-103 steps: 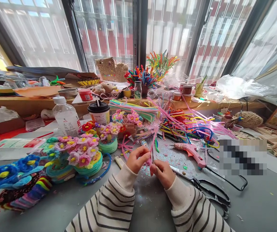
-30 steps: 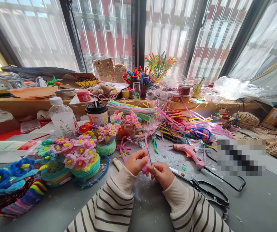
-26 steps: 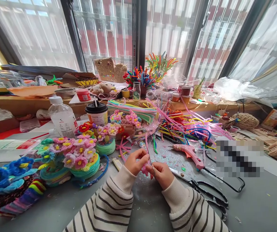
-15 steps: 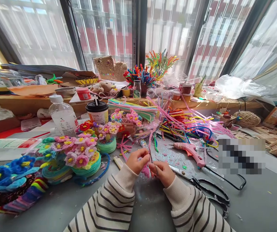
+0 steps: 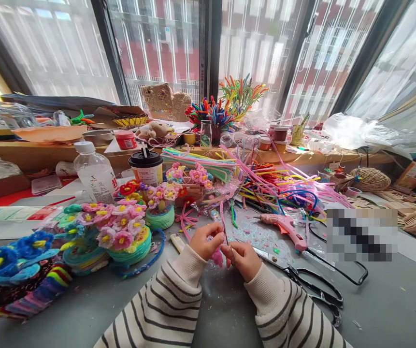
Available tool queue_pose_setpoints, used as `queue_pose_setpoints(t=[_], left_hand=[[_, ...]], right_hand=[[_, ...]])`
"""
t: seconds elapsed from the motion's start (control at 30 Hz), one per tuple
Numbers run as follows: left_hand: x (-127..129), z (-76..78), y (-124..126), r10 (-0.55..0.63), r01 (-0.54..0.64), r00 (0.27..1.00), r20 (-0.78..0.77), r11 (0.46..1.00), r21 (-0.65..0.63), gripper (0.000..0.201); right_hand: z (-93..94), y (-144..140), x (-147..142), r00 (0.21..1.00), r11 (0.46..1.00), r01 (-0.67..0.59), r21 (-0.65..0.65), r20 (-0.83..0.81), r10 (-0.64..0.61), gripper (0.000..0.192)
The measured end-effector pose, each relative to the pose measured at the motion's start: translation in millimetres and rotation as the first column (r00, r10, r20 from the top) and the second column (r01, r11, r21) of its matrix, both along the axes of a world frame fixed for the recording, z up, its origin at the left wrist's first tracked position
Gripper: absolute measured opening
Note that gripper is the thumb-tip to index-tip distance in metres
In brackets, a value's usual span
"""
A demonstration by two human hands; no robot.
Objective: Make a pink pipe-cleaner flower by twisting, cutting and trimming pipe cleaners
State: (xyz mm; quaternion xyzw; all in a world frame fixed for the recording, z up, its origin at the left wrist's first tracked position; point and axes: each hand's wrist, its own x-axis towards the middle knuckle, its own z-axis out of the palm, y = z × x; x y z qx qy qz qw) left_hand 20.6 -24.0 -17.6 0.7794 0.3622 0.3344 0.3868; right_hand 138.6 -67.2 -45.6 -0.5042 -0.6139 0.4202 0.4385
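Pinching pink pipe cleaner (image 5: 222, 227) | left hand (image 5: 205, 241), right hand (image 5: 243, 258) fingertips together | wrists low over table (image 5: 392, 299)

craft workshop: pipe cleaners (image 5: 265, 186), glue gun (image 5: 285, 227)

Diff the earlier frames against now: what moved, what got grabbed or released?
The small fuzzy pink piece on the pink pipe cleaner has dropped lower between the left hand and right hand. Both keep pinching it; nothing released. The pink glue gun and black-handled scissors stayed put.
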Motion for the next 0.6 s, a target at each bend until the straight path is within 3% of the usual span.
queue_pose_setpoints(t=[0.3,0.6], left_hand=[[0.9,1.1,-1.9,0.008,-0.007,0.998,-0.054,1.000,0.017,0.014],[0.9,-2.1,0.1,0.000,0.001,1.000,0.024,0.999,-0.050,0.016]], right_hand=[[2.3,0.1,0.4,0.995,0.996,-0.069,-0.054,-0.072,0.065,0.051],[-1.0,1.0,-1.8,0.999,1.000,0.026,-0.003,-0.032,-0.026,0.047]])
